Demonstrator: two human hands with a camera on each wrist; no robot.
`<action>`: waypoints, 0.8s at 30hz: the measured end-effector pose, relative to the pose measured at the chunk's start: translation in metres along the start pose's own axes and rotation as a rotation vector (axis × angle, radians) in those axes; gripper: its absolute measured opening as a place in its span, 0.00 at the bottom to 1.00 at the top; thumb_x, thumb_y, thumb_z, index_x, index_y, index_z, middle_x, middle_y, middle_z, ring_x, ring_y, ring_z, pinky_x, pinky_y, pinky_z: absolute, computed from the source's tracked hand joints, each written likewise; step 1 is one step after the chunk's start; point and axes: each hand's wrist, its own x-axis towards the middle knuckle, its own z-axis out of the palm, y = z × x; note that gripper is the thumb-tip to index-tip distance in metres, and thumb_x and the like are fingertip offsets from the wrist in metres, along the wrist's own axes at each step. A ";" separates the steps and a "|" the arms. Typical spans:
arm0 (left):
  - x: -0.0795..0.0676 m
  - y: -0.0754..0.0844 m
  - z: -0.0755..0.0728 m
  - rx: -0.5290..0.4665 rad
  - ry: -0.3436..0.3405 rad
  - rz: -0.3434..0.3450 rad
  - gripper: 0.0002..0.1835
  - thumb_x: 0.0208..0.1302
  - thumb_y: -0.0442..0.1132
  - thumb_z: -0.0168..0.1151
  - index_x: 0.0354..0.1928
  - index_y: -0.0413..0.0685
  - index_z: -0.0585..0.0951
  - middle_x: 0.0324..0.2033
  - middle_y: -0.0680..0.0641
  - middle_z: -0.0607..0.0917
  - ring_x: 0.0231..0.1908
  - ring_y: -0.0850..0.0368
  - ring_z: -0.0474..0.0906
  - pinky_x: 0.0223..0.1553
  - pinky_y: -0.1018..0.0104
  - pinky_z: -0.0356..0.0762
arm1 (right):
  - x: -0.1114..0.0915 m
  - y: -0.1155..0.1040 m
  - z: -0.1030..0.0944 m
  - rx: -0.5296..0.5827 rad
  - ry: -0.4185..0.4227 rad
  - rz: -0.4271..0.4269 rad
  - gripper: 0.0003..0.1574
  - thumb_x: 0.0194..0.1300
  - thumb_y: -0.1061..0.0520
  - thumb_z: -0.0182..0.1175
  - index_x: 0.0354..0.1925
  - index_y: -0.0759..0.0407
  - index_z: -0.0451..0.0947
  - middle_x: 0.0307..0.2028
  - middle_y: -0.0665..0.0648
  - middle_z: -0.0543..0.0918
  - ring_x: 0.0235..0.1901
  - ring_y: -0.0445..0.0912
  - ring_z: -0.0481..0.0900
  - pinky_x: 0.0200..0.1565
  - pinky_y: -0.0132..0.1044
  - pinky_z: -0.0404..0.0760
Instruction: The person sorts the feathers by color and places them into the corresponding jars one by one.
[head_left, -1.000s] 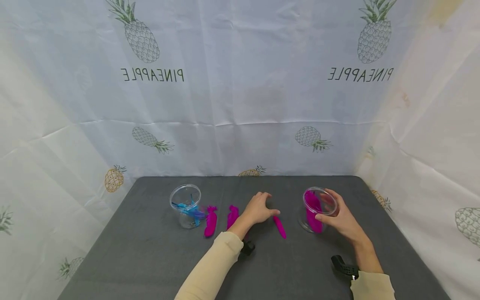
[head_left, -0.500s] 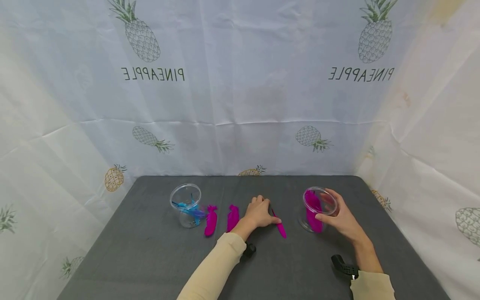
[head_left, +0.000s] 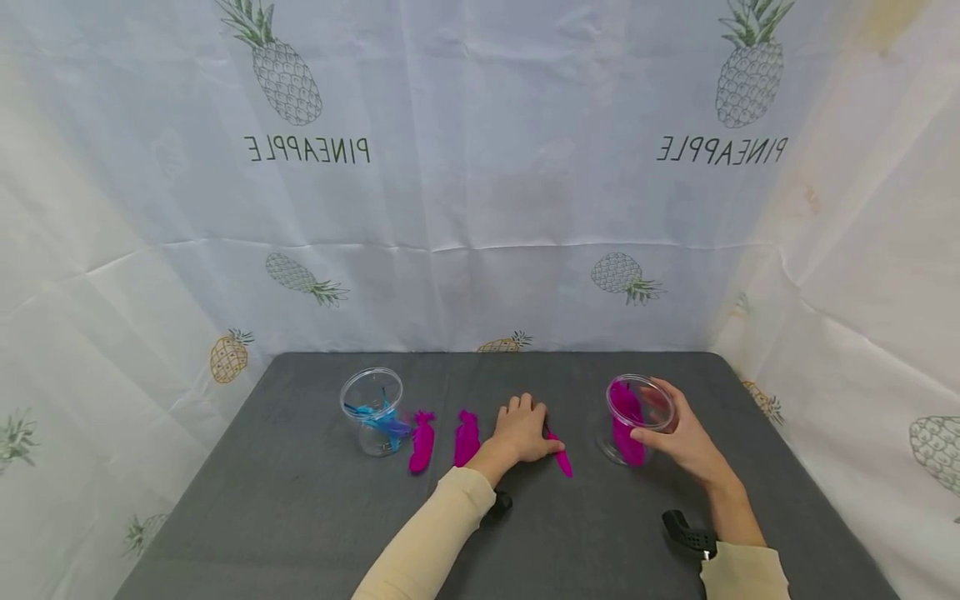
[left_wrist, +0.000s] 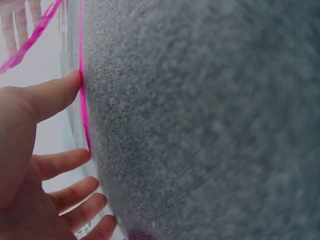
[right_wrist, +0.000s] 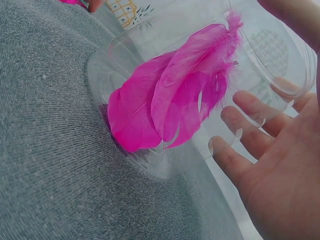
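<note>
A pink feather (head_left: 562, 461) lies on the dark grey table. My left hand (head_left: 523, 432) is down over its far end, palm toward the table. In the left wrist view the thumb touches the feather's edge (left_wrist: 84, 110) and the forefinger reaches its end, with a gap between the two fingertips. On the right, my right hand (head_left: 688, 437) grips a clear plastic jar (head_left: 604, 443) round its upper side, thumb at the front. Several pink feathers (right_wrist: 170, 95) stand inside that jar, leaning against its wall, as the right wrist view shows.
Left of my left hand lie two pink feathers, one nearer (head_left: 467, 437) and one farther left (head_left: 422, 446). Beyond them stands a second clear jar (head_left: 371, 372) holding blue feathers (head_left: 386, 422). A white pineapple-print curtain (head_left: 480, 208) hangs behind the table (head_left: 300, 500).
My left hand has lowered a little and shifted right, and its spread thumb and forefinger have come down to the feather. The right hand and its jar have stayed put.
</note>
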 end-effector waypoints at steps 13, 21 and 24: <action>0.003 0.001 0.001 0.018 -0.023 0.000 0.32 0.62 0.67 0.66 0.58 0.54 0.76 0.59 0.46 0.70 0.61 0.48 0.64 0.57 0.53 0.66 | 0.001 0.003 0.000 0.003 0.001 -0.013 0.56 0.63 0.68 0.68 0.77 0.64 0.45 0.71 0.74 0.62 0.67 0.34 0.64 0.59 0.18 0.66; 0.003 0.002 -0.001 -0.009 -0.008 -0.023 0.32 0.58 0.66 0.70 0.53 0.51 0.77 0.55 0.47 0.72 0.56 0.49 0.66 0.52 0.55 0.67 | 0.000 0.002 0.000 0.000 -0.002 -0.011 0.57 0.63 0.68 0.69 0.78 0.63 0.44 0.72 0.74 0.61 0.70 0.43 0.64 0.60 0.18 0.66; 0.004 0.002 -0.001 -0.022 0.000 -0.032 0.33 0.56 0.66 0.72 0.52 0.50 0.77 0.52 0.47 0.72 0.54 0.50 0.65 0.51 0.57 0.67 | 0.000 0.002 0.000 -0.001 -0.004 -0.008 0.57 0.63 0.68 0.69 0.78 0.64 0.44 0.72 0.73 0.61 0.70 0.44 0.64 0.60 0.18 0.65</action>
